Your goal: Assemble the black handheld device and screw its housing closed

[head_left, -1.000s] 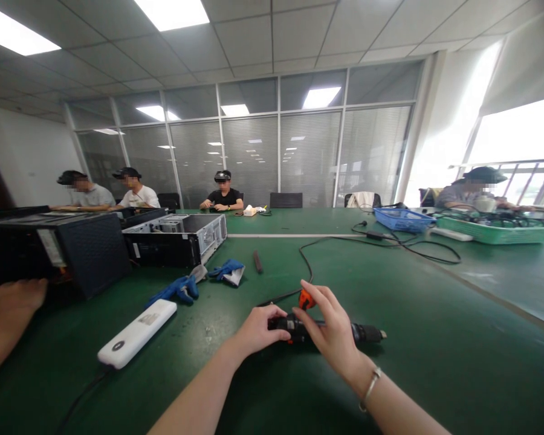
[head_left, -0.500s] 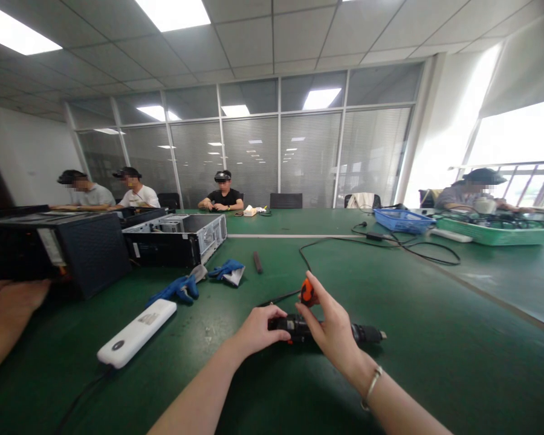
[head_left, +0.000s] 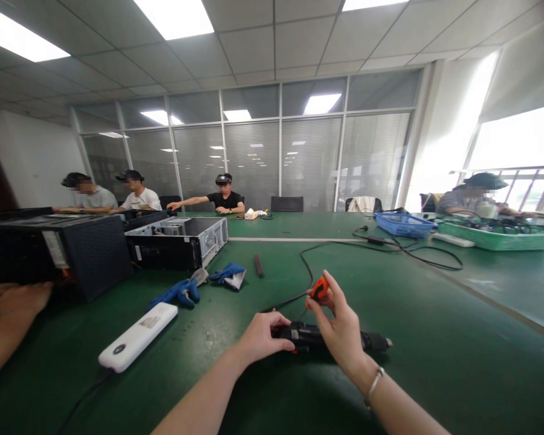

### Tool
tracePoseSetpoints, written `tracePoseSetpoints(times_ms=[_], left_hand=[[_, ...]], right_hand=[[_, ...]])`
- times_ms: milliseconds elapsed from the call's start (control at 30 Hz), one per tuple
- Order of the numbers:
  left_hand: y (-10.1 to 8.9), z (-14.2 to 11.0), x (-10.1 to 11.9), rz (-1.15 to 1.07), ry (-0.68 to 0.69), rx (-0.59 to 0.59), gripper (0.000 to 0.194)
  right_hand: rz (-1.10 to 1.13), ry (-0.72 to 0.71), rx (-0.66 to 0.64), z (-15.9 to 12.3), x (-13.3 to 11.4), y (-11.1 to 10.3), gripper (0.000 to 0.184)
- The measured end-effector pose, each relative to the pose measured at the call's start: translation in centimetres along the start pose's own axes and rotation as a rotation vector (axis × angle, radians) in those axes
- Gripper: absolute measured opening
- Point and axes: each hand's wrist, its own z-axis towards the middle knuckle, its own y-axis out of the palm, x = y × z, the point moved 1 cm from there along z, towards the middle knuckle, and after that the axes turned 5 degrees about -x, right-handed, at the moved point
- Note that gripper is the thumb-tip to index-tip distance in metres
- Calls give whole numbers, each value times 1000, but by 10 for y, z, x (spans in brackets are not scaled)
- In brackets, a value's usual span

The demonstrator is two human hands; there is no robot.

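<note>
My left hand (head_left: 266, 336) wraps its fingers and thumb round the rear end of a long black corded power tool (head_left: 310, 333), which lies sideways on the green table. A narrower black end with a metal tip points right. My right hand (head_left: 344, 332) is above the tool, pinching the orange-and-black handle of a screwdriver (head_left: 319, 290). The thin shaft slants down and left toward the tool's body; whether its tip touches a screw is too small to tell. Part of the tool is hidden behind my right hand.
A white power strip (head_left: 138, 337), blue gloves (head_left: 178, 293) and a dark bar (head_left: 258, 266) lie left of and beyond the tool. Computer cases (head_left: 176, 244) stand at left, beside another person's hands (head_left: 18, 302). A black cord (head_left: 340, 243) runs toward blue (head_left: 403, 225) and green baskets (head_left: 498, 238).
My right hand has moved slightly right, and the screwdriver handle now leans more to the right with its shaft showing. Across the table, a person has stretched an arm out sideways.
</note>
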Motion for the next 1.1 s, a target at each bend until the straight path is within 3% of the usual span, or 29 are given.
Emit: tracePoseSetpoints(times_ms=[100,333,633,967,1100], left_hand=[[1,0,4,6,-1,-2,41],[1,1,5,-61,-19,1,42],[1,1,4,-29,0,5,42],[1,1,4,-27,-11,-8,43],[2,1,4,-19,-10,-15,43]], right_hand=[[-10,-21,10,1,-2,-3,60],[-47,-26,-143,4,-2,0,57],[48,28,-32,3,-3,-3,63],[-15,11,-203,3,1,3,59],[-112,-37,-188,3,2,2,62]])
